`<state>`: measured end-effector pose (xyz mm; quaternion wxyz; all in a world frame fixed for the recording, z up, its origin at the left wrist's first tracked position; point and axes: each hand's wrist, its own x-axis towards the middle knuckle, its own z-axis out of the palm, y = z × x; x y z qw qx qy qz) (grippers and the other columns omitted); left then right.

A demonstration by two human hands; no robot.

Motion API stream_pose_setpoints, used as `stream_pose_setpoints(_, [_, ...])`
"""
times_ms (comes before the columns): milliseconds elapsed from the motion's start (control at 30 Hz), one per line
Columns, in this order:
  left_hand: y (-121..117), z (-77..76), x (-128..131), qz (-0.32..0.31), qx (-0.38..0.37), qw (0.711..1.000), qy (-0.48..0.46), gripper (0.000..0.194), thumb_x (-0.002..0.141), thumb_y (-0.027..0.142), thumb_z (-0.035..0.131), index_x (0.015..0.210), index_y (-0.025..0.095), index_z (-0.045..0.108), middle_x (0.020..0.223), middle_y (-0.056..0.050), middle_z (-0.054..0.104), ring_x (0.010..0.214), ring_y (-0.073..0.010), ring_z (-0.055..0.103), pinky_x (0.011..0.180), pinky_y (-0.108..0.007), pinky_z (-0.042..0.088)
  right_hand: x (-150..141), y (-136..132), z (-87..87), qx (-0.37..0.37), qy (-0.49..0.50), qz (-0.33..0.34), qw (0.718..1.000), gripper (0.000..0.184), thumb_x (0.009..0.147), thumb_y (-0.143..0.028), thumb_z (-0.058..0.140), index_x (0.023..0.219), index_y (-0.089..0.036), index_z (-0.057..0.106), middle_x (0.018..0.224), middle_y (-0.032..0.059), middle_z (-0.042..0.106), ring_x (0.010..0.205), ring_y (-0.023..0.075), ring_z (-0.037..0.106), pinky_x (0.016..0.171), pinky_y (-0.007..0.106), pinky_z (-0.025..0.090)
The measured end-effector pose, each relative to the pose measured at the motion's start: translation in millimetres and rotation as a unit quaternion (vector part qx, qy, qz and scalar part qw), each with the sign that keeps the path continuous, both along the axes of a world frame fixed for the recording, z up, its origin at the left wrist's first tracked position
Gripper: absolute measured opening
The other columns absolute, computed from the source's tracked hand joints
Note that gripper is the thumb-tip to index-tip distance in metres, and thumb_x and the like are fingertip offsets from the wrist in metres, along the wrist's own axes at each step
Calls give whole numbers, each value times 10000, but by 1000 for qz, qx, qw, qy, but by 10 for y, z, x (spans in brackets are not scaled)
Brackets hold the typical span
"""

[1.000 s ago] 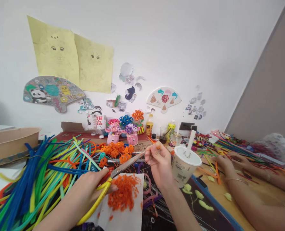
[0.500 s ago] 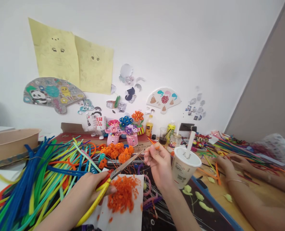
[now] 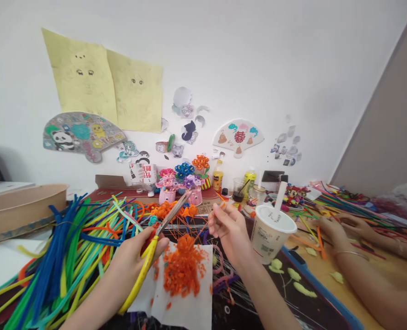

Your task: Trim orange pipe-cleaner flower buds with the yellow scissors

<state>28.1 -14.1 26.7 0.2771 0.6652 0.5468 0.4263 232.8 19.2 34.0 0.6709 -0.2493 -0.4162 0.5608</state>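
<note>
My left hand [image 3: 134, 256] is closed around the yellow handles of a pair of scissors [image 3: 173, 213], whose blades point up and away toward the pink flowerpots. My right hand [image 3: 229, 231] is pinched on a thin orange pipe cleaner piece [image 3: 221, 197], which sticks out above the fingertips. Between and below the hands, orange fuzzy clippings [image 3: 184, 275] are heaped on white paper [image 3: 189, 316]. Behind the heap are several orange pipe cleaner flowers [image 3: 165, 210] on stems. The scissor tips stand apart from the orange piece.
Pipe cleaners [image 3: 83, 256] in many colours cover the left side, near a cardboard tub [image 3: 24, 206]. A white cup with a straw [image 3: 272, 233] stands close to my right forearm. Flowerpots [image 3: 194, 198] and bottles [image 3: 217, 176] line the wall. Another person's hands [image 3: 337, 233] are at right.
The scissors have swung away from my right hand to point more upward. An orange flower ball now shows over the clippings. The camera view has shifted slightly.
</note>
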Motion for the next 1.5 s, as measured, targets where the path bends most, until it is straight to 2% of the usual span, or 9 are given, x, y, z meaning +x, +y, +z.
stream_pose_setpoints(100, [-11,-36,112,-21,-26,996,-79,252,704,468,644,697,230,562,612,54,537,544,-121,482,486,-205,379,-65,-35,2,-11,-28,33,999,333,710,-369,782,609,-153,550,525,-18,627,393,58,532,369,142,356])
stream_pose_setpoints(300, [-64,-59,261,-65,-75,987,-128,270,698,469,667,728,223,559,519,98,412,478,-73,347,454,-184,283,-187,-86,-64,-27,-77,104,991,360,735,-407,754,617,-166,514,493,-26,624,362,69,536,356,148,352])
stream_pose_setpoints(533, [-151,17,308,-76,-97,979,-161,284,672,464,687,764,212,597,597,50,544,503,-90,427,434,-201,286,-253,-111,-100,-1,-119,112,987,348,763,-464,713,653,-174,556,535,-24,628,407,85,541,403,186,383])
stream_pose_setpoints(700, [-106,-25,228,-33,-54,975,-211,292,680,453,714,788,208,596,601,64,559,501,-87,456,476,-204,346,-261,-135,-126,66,-207,141,966,291,745,-422,744,907,-190,679,844,36,696,775,157,648,725,278,496])
stream_pose_setpoints(833, [-103,-8,181,0,-16,964,-266,291,688,429,734,815,203,603,642,47,623,592,-127,569,562,-231,447,-307,-206,-191,87,-240,228,940,475,704,-303,797,1127,-248,587,1093,55,672,1027,210,624,899,352,461])
stream_pose_setpoints(900, [-106,5,177,15,-6,957,-289,290,683,421,743,803,196,604,626,53,614,577,-113,560,539,-213,438,-331,-233,-212,86,-245,233,937,476,709,-271,793,1125,-251,561,1069,47,677,1007,210,632,891,357,464])
stream_pose_setpoints(1133, [-36,14,150,42,16,942,-333,317,676,434,724,819,195,575,396,135,398,391,-49,328,405,-178,259,-319,-227,-143,78,-218,204,951,220,726,-280,767,887,-216,632,883,6,652,812,159,613,712,267,478])
stream_pose_setpoints(1367, [-39,25,185,44,37,942,-329,305,681,452,696,739,232,493,398,142,358,384,-57,315,422,-193,279,-320,-227,-124,39,-127,172,976,267,806,-367,699,1011,-205,643,659,-22,625,610,130,594,647,270,484])
stream_pose_setpoints(1500, [-57,3,187,36,36,965,-256,320,759,505,619,658,225,502,398,108,379,417,-83,383,462,-219,329,-313,-164,-138,34,-82,130,988,242,794,-403,705,857,-172,669,682,3,625,589,133,587,601,271,473])
